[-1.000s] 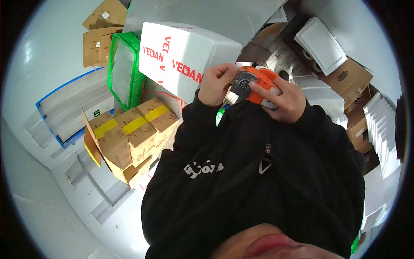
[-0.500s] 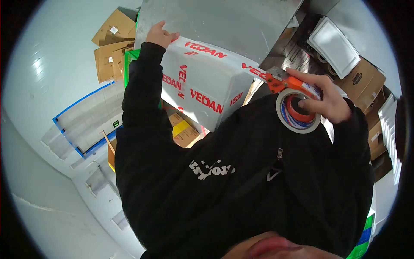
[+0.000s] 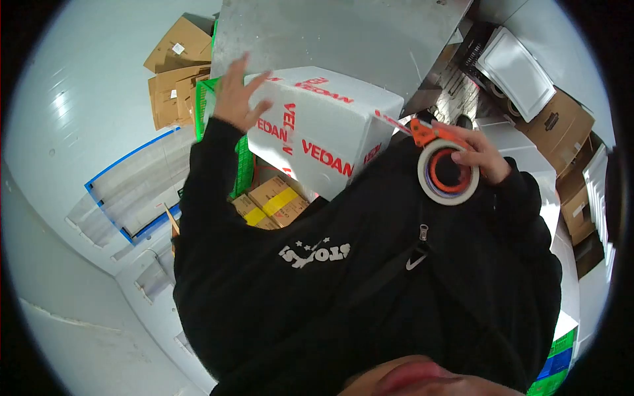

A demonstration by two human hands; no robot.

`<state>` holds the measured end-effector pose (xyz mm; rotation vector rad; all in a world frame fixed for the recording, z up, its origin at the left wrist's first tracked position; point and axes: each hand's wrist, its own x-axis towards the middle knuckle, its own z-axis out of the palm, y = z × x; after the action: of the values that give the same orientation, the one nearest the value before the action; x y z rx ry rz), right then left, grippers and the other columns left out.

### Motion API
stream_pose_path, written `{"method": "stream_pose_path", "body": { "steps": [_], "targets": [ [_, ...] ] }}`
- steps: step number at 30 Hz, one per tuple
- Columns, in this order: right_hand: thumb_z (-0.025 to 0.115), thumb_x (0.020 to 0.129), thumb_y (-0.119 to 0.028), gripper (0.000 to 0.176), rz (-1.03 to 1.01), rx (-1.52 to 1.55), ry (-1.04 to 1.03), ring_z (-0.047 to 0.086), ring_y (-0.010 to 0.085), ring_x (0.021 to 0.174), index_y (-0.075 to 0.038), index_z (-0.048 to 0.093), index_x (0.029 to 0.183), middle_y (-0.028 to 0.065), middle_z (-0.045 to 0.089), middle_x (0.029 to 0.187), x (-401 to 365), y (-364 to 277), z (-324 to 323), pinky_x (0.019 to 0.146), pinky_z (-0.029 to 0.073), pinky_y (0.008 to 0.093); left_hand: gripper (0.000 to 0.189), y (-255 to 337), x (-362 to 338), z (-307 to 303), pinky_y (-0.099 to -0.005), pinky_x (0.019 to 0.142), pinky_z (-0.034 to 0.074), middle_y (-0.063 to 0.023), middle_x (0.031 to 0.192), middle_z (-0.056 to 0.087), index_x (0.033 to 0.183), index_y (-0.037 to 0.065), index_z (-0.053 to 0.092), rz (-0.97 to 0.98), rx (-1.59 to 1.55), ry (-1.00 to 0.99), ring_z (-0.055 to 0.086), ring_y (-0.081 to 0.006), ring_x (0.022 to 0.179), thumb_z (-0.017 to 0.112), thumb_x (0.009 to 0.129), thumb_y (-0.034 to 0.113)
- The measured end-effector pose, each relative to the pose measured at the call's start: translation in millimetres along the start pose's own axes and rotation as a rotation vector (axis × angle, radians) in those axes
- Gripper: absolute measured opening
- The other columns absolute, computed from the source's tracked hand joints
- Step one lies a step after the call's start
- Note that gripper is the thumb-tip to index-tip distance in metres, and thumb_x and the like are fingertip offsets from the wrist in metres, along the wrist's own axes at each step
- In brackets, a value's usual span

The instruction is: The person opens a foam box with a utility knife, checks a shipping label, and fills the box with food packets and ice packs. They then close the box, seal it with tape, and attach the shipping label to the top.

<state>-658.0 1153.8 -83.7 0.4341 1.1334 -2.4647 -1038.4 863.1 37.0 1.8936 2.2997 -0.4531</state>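
Observation:
A white foam box (image 3: 330, 135) with red-lettered packing tape over its top and sides sits in front of me at the edge of a grey metal table. My right hand (image 3: 481, 155) grips an orange tape dispenser (image 3: 429, 134) carrying a wide tape roll (image 3: 425, 173). From the dispenser a strip of red-printed tape (image 3: 392, 121) runs to the box's right top corner. My left hand (image 3: 239, 96) is raised at the box's left end, fingers spread and slightly blurred, with nothing in it.
The grey metal table (image 3: 343, 39) lies beyond the box. A green crate (image 3: 244, 168) and cartons with yellow tape (image 3: 277, 201) are below it to the left. Flattened cardboard (image 3: 179, 46) leans at the left wall. White lids (image 3: 518, 72) and brown cartons (image 3: 558, 129) stand at right.
My left hand has left the tape at the box's left top edge and opened. The dispenser in my right hand has shifted slightly left, and the taut tape now lies along the top edge.

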Motion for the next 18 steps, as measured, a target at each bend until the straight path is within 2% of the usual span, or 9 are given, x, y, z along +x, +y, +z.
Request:
{"method": "stream_pose_path", "body": {
  "steps": [2,3,5,6,10,12,14,15,18],
  "targets": [
    [0.064,0.079,-0.016,0.063,-0.053,0.01,0.025,0.055,0.0061,0.057,-0.002,0.044,0.137,0.0036,0.064,0.096,6,6,2,0.052,0.047,0.0178,0.08,50,-42,-14,-0.0542,0.106,0.026,-0.0215,0.147,0.028,0.138,0.021,0.046,-0.163,-0.178,0.053,0.029,-0.0421,0.134,0.076,0.068,0.048],
    [0.063,0.08,-0.016,0.061,-0.095,0.082,0.054,0.055,0.006,0.056,-0.001,0.045,0.136,0.0033,0.064,0.094,13,9,3,0.052,0.046,0.0175,0.082,80,-69,1,-0.0536,0.107,0.025,-0.021,0.148,0.028,0.137,0.019,0.047,-0.248,-0.447,0.054,0.028,-0.0411,0.135,0.076,0.066,0.049],
    [0.061,0.081,-0.017,0.056,-0.173,0.135,0.089,0.054,0.0053,0.055,0.002,0.048,0.133,0.0024,0.063,0.09,22,2,6,0.051,0.045,0.0165,0.086,124,-96,53,-0.0528,0.108,0.024,-0.0199,0.148,0.028,0.136,0.016,0.046,-0.079,-0.477,0.144,0.027,-0.0388,0.136,0.077,0.063,0.049],
    [0.061,0.082,-0.016,0.055,-0.186,0.128,0.05,0.054,0.0045,0.057,0.002,0.048,0.132,0.0026,0.063,0.091,28,0,0,0.05,0.044,0.0159,0.088,138,-95,67,-0.0526,0.109,0.023,-0.0192,0.148,0.028,0.137,0.014,0.044,0.165,-0.23,0.227,0.026,-0.0375,0.137,0.078,0.062,0.046],
    [0.062,0.082,-0.013,0.05,-0.332,0.14,0.117,0.056,0.0034,0.062,-0.001,0.051,0.129,0.0021,0.064,0.092,50,-5,-6,0.052,0.046,0.0164,0.088,160,-32,57,-0.0527,0.109,0.022,-0.0188,0.147,0.03,0.137,0.014,0.043,0.129,-0.156,0.255,0.027,-0.0365,0.137,0.078,0.062,0.045],
    [0.061,0.083,-0.015,0.054,-0.316,0.115,0.073,0.056,0.0018,0.066,0.0,0.046,0.134,0.0024,0.062,0.104,87,8,-29,0.057,0.049,0.017,0.092,176,-9,40,-0.0534,0.108,0.024,-0.0192,0.147,0.029,0.138,0.013,0.041,-0.042,-0.132,0.216,0.027,-0.0383,0.136,0.08,0.06,0.042],
    [0.061,0.085,-0.015,0.051,-0.332,0.107,0.122,0.058,0.0035,0.069,-0.002,0.048,0.133,0.0026,0.061,0.105,102,-16,-19,0.06,0.05,0.0183,0.098,193,16,30,-0.0533,0.108,0.024,-0.0204,0.146,0.029,0.139,0.011,0.038,-0.134,-0.178,0.247,0.027,-0.0405,0.135,0.082,0.056,0.04],
    [0.063,0.084,-0.017,0.044,-0.309,0.06,0.174,0.063,0.0098,0.073,-0.004,0.053,0.125,0.0027,0.064,0.093,99,-35,-13,0.062,0.055,0.024,0.104,198,30,26,-0.0532,0.108,0.024,-0.0217,0.145,0.028,0.14,0.01,0.035,-0.209,-0.215,0.273,0.028,-0.0427,0.134,0.083,0.053,0.037],
    [0.063,0.084,-0.018,0.044,-0.438,0.171,0.199,0.064,0.0108,0.072,-0.004,0.053,0.124,0.0017,0.063,0.091,103,-37,-21,0.063,0.056,0.0253,0.11,212,46,21,-0.0535,0.107,0.025,-0.0223,0.145,0.028,0.141,0.009,0.034,-0.299,-0.215,0.303,0.028,-0.0439,0.133,0.087,0.047,0.031]
  ]
}}
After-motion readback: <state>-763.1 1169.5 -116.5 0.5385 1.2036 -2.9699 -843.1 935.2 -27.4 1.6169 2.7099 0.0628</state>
